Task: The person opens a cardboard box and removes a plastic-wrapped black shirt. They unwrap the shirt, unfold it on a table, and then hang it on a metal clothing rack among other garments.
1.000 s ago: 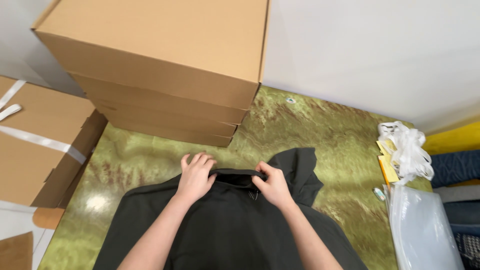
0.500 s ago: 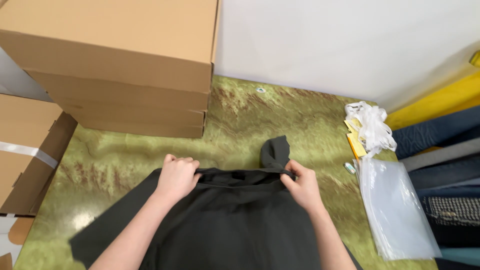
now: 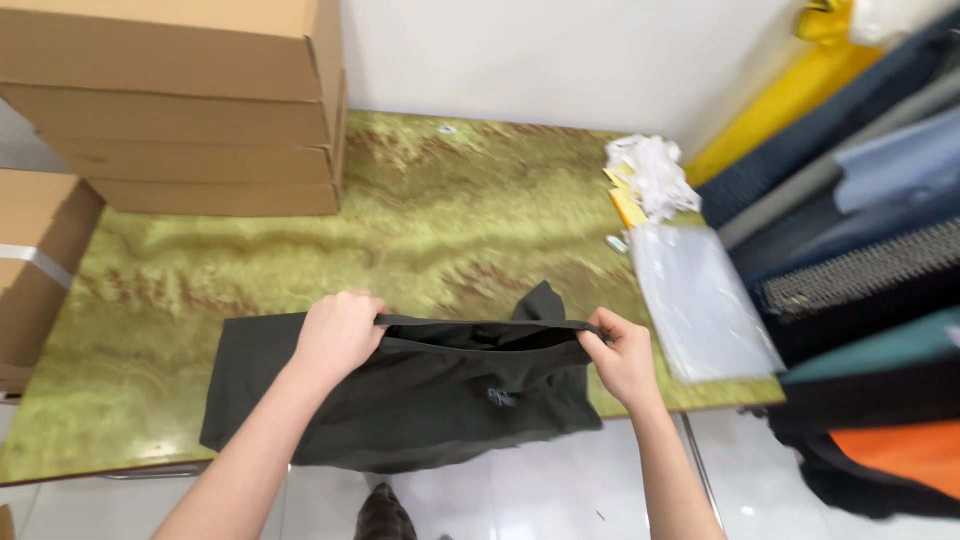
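Dark fabric: a black garment lies in the lower middle of the frame, partly on the table and partly hanging over its near edge; its top hem is stretched tight between the two hands.
Left hand: fingers curled and pressed together, closed around the left end of the hem.
Right hand: fingers pinching the right end of the hem, thumb on top.
Table: glossy green and brown marbled surface, filling the middle of the frame.
Cardboard boxes: stacked in the upper left, standing on the table's far left part.
Clear plastic bags: flat pile at the right edge of the table, just right of the right hand.
Crumpled white plastic: above the bags, near the wall.
Fabric rolls: several colours, leaning at the right side of the frame.
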